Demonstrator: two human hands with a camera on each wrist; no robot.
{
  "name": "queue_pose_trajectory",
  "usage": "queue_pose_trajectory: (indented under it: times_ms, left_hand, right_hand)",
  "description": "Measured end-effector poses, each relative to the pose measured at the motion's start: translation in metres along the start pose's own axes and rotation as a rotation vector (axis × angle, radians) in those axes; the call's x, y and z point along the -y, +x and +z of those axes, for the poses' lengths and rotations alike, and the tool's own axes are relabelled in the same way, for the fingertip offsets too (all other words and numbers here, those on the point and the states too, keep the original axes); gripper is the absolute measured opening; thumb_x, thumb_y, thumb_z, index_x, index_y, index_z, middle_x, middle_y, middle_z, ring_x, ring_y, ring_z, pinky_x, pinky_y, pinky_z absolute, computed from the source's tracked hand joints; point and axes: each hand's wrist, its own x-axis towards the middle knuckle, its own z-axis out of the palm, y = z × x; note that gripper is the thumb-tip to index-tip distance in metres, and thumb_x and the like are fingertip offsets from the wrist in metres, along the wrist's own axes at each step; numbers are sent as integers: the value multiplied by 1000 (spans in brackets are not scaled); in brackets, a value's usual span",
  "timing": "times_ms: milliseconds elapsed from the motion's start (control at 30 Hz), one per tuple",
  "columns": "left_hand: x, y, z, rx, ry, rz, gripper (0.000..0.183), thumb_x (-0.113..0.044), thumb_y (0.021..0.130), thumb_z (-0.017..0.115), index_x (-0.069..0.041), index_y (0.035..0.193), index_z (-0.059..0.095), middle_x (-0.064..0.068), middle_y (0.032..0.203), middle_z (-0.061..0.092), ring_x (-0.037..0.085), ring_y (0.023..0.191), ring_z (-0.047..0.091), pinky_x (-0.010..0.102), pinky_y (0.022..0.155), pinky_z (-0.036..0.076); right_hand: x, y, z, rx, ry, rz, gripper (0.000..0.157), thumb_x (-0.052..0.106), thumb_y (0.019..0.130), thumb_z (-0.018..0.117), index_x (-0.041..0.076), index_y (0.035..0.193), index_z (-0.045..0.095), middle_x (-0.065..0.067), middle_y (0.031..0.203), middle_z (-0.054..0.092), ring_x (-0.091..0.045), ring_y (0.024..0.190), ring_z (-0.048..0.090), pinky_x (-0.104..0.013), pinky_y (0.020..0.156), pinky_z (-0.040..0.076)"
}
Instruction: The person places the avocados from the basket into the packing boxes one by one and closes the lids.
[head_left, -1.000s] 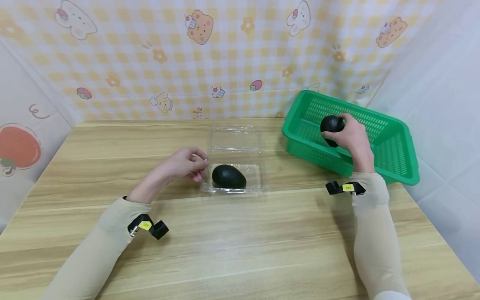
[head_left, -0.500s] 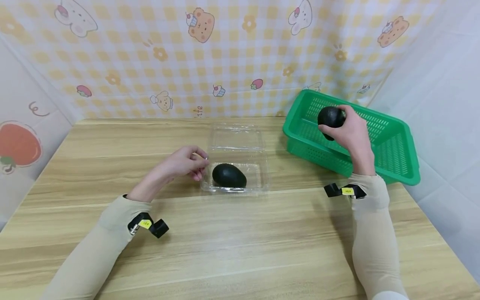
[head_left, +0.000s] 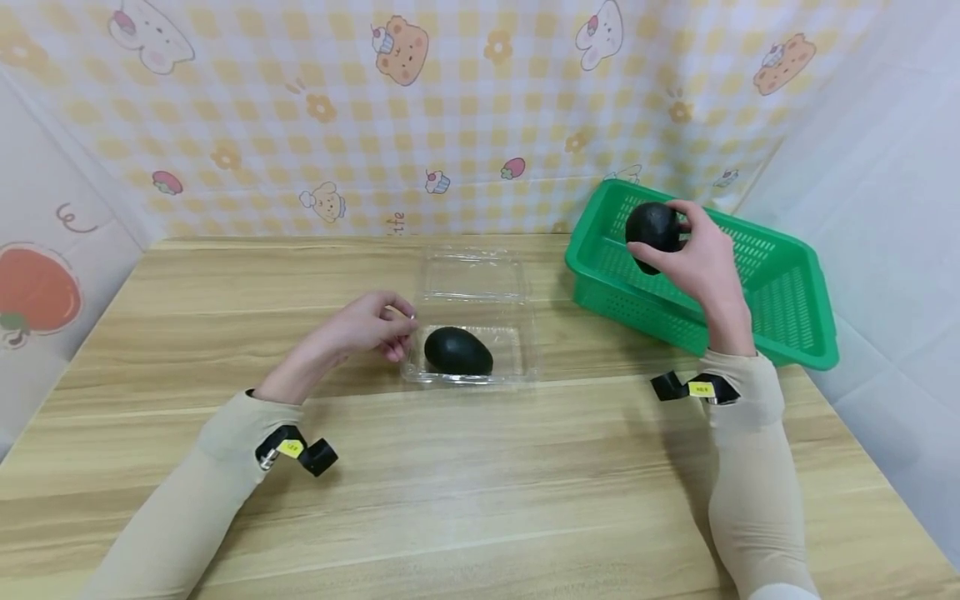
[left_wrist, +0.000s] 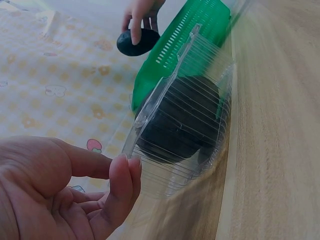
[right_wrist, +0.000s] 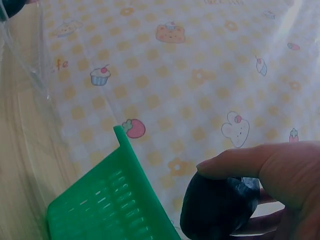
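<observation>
Status, my read: partway. Looks like avocados going from basket to box, 1 in, 1 in hand. Direction is inference; stills alone don't rule out the reverse.

Done: clear box (head_left: 510, 354) sits open on the table (head_left: 450, 483), lid (head_left: 472, 277) laid back toward the patterned cloth (head_left: 262, 125). Avocado 1 (head_left: 458, 352) is lying on its side in the box base, left of centre, bare room to its right.

In work: right hand (head_left: 701, 254) is clamped on avocado 2 (head_left: 649, 227), thumb on the near side, fingers round the far side. Fruit is held up over the left half of the green basket (head_left: 630, 312), well apart from the box. Left hand (head_left: 371, 325) has thumb and finger together on the box's left edge, pinching it; probably just steadying.

Left, if loading is right: avocado 2 not in the box, lid not closed. Free space beside avocado 1 looks enough for 1 more, likely snug; lid clearance can't be judged from here.

Unknown: total count. Part of the basket floor is hidden behind the right hand and the near wall, so can't tell if more fruit remains.
</observation>
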Motion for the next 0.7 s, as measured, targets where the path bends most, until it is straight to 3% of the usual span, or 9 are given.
queue_pose_trajectory:
  times_ms: [333, 700]
  left_hand:
    - [-2, -1, 0, 2, -7, 4, 34, -7, 104, 54, 13, 129, 44, 17, 87, 65, 14, 63, 62, 26, 60, 58]
    - [-1, -1, 1, -9, -7, -5, 35, -7, 104, 55, 13, 130, 43, 17, 87, 65, 13, 62, 62, 27, 61, 58]
  right_hand:
    - [14, -8, 1, -24, 52, -42, 80, 48, 87, 76, 17, 152, 41, -23, 136, 52, -39, 118, 53, -56, 88, 46]
    - [31, -15, 8, -10, 71, -102, 78, 46, 87, 78, 18, 151, 43, -23, 137, 52, -40, 115, 54, -56, 86, 48]
